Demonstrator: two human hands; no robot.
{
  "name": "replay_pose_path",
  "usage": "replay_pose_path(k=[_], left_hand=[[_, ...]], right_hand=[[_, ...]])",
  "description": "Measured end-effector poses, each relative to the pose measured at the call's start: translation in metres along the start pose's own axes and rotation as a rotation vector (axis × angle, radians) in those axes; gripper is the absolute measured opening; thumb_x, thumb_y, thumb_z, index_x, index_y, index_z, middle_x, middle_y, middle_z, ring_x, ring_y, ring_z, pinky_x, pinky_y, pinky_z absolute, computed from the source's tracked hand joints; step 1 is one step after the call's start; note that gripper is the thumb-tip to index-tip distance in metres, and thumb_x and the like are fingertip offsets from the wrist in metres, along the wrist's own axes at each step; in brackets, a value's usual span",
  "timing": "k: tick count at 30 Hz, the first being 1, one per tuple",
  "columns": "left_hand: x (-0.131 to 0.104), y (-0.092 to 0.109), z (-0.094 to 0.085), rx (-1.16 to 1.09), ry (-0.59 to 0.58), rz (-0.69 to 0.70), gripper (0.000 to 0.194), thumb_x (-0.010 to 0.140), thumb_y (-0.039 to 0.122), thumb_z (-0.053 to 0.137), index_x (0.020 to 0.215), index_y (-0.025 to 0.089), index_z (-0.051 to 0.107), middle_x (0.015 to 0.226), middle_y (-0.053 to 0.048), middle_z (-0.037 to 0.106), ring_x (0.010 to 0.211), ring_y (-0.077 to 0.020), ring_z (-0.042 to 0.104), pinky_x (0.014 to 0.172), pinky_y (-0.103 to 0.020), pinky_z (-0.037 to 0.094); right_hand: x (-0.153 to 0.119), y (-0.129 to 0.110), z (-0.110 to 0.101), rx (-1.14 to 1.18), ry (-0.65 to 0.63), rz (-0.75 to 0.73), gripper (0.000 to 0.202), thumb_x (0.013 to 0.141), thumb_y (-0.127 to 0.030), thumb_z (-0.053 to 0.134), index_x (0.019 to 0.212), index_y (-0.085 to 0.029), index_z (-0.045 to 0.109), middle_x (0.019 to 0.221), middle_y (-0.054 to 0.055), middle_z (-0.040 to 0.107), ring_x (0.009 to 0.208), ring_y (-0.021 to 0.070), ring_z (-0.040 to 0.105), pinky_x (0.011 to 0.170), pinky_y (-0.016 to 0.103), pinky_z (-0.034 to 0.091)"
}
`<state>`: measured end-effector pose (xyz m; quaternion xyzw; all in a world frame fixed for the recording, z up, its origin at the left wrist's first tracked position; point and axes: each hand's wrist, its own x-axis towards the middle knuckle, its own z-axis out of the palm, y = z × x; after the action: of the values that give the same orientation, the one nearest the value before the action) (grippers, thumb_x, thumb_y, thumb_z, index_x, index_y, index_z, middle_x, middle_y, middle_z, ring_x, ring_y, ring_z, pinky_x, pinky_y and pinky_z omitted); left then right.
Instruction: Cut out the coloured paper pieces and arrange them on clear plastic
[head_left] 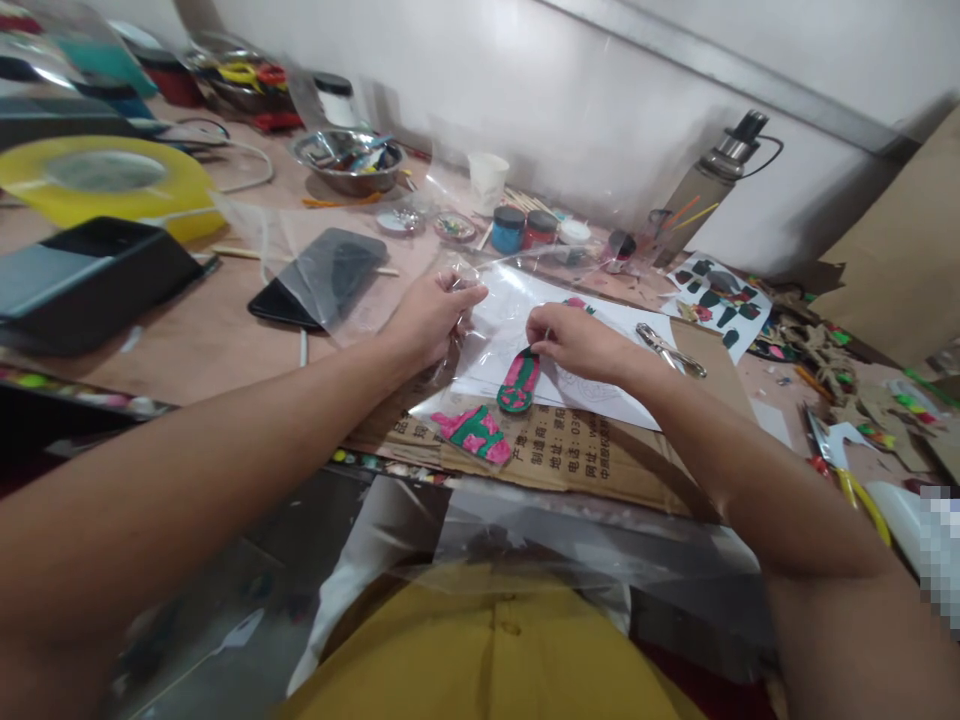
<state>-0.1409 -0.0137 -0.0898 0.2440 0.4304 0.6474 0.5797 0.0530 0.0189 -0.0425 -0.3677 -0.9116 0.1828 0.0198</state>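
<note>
My left hand (435,320) is closed, pinching a sheet of clear plastic film (352,310) that spreads out around it. Between the fingertips of my right hand (581,345) hangs a flat pink-and-green painted cutout (517,385), gripped by its upper end. A second pink-and-green cutout (480,437) lies just below, on printed brown cardboard (637,475). Under my hands are white paper sheets (626,400), one with line drawings. Part of another pink piece (576,302) shows behind my right hand. To the right rests a shiny metal hand tool (670,350).
A black phone (322,278), a dark box-like object (97,280) and a roll of tape (105,180) lie left. Behind stand a metal bowl (352,165), paint jars (508,228), a paper cup (487,178) and a bottle (701,185). Scissors (836,460) lie at right.
</note>
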Motion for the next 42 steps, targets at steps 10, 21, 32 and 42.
replay_pose_path(k=[10,21,32,42], left_hand=[[0.004,-0.003,-0.004,0.129,-0.066,0.104,0.028,0.076,0.002,0.073,0.065,0.018,0.053,0.057,0.006,0.043,0.044,-0.0039,0.035,0.041,-0.017,0.028],[0.001,-0.001,-0.002,0.139,-0.071,0.093,0.03,0.077,0.001,0.071,0.064,0.018,0.051,0.056,0.006,0.04,0.043,-0.0032,0.033,0.04,-0.017,0.025],[-0.005,0.003,0.003,0.064,-0.038,0.051,0.032,0.074,0.0,0.074,0.062,0.018,0.051,0.054,0.005,0.045,0.042,-0.004,0.035,0.039,-0.018,0.026],[-0.005,0.004,0.002,0.109,-0.036,0.042,0.029,0.077,0.0,0.072,0.065,0.018,0.052,0.057,0.005,0.046,0.044,-0.0052,0.037,0.04,-0.018,0.028]], right_hand=[[-0.039,-0.013,0.02,0.004,-0.011,-0.429,0.024,0.088,-0.034,0.071,0.102,-0.016,0.064,0.108,0.012,0.06,0.097,0.0224,0.055,0.088,0.037,0.047],[-0.043,-0.013,0.038,-0.199,0.113,-0.517,0.023,0.099,-0.017,0.047,0.09,-0.014,0.068,0.091,0.011,0.066,0.08,0.0182,0.055,0.076,0.032,0.045],[-0.059,-0.012,0.043,-0.164,0.115,-0.384,0.06,0.103,-0.055,0.032,0.134,-0.01,0.059,0.14,0.018,0.058,0.131,0.0286,0.052,0.113,0.048,0.038],[-0.05,0.008,0.046,-0.253,-0.002,-0.216,0.083,0.098,-0.068,0.024,0.155,-0.007,0.036,0.161,0.021,0.03,0.151,0.0343,0.027,0.124,0.058,0.016]])
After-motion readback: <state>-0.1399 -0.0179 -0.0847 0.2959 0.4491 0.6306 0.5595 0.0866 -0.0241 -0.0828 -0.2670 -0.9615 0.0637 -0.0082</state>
